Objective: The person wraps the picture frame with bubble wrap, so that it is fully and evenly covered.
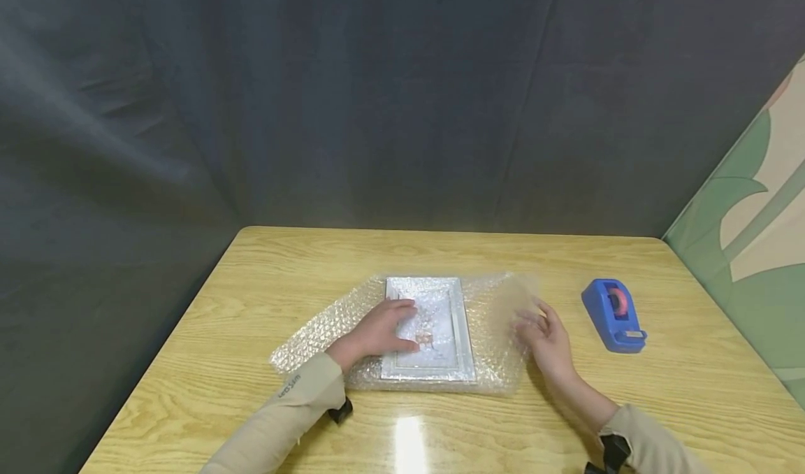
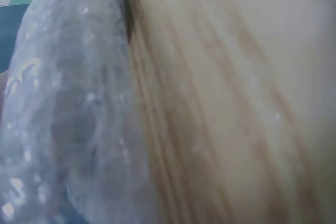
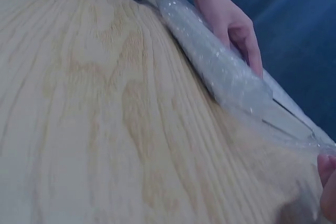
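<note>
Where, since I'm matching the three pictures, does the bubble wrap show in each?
Head: bubble wrap, lower middle.
Left wrist: bubble wrap along the left side.
Right wrist: bubble wrap from upper middle to right edge.
Shared landmark: the table, in all three.

In the head view, a dark blue-grey curtain (image 1: 390, 110) fills the upper half of the frame and runs down the left side, with a soft sheen at far left and a long crease right of top centre. Along the right edge, a patterned covering (image 1: 770, 310) shows large green leaves on cream. Below, the yellowish wood-grain tabletop (image 1: 302, 257) has rounded far corners, and a white reflection (image 1: 409, 446) gleams at bottom centre
</note>
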Action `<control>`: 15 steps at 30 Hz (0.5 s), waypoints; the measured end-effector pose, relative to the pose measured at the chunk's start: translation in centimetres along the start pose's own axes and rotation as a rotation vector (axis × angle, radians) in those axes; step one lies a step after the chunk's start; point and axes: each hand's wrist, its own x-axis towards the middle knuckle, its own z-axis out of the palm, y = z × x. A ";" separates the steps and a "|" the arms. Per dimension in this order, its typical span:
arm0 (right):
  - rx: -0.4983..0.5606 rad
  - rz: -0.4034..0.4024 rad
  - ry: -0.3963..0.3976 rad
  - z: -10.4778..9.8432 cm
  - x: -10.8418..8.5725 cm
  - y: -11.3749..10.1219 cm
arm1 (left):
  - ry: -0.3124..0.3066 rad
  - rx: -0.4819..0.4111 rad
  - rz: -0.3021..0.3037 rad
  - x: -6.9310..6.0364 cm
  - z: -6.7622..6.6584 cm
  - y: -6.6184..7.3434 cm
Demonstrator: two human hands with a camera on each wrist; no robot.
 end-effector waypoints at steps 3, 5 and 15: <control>0.070 -0.121 -0.017 0.5 0.0 -0.2 | -0.008 0.003 -0.005 0.1 0.0 0.0; 0.156 -0.219 -0.051 1.0 0.1 -0.4 | -0.006 0.006 -0.001 0.1 0.0 0.0; 0.070 -0.379 -0.119 4.1 1.3 -1.6 | 0.003 0.011 0.015 0.1 -0.1 0.1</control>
